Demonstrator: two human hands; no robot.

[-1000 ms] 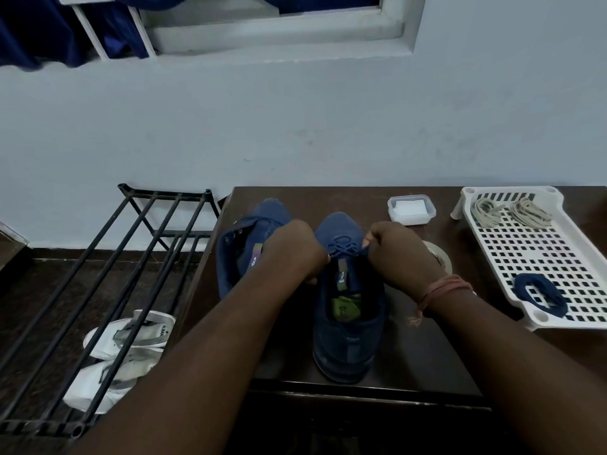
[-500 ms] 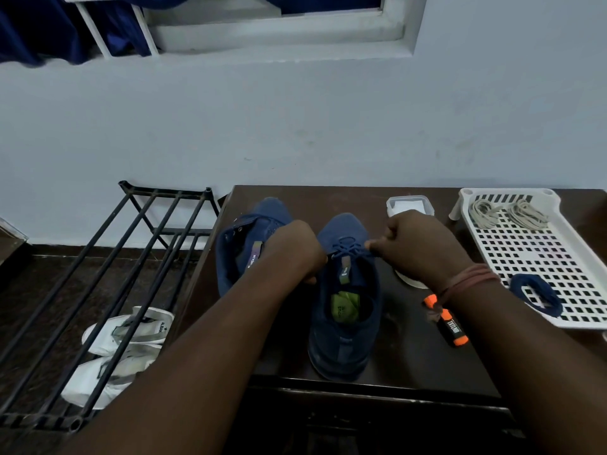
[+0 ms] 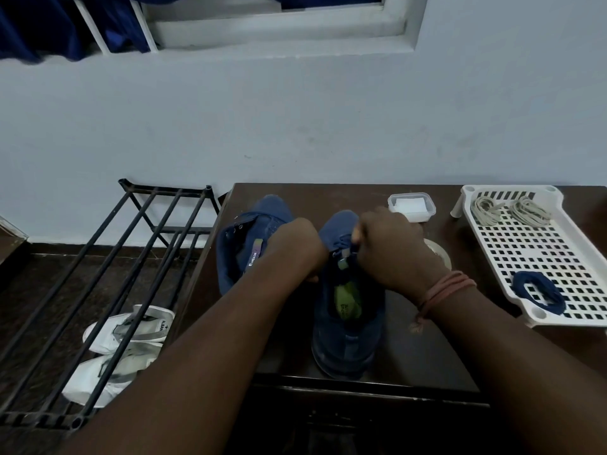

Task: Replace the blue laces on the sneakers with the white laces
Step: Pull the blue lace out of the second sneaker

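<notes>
Room: pale blue wall (image 3: 328, 126) behind a dark brown wooden table (image 3: 427, 349).
Left hand (image 3: 297, 246): curled between the two blue sneakers; what it holds is hidden.
Right hand (image 3: 389, 247): pinches the blue lace (image 3: 345, 242) on the right blue sneaker (image 3: 348, 323).
White laces (image 3: 510, 210): in the white plastic tray (image 3: 538, 257).

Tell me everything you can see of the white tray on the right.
The white tray is perforated plastic with a raised rim, standing on short legs at the table's right side. Two pale lace bundles lie at its far end; a coiled blue lace lies near its front corner. Neither hand touches it.
</notes>
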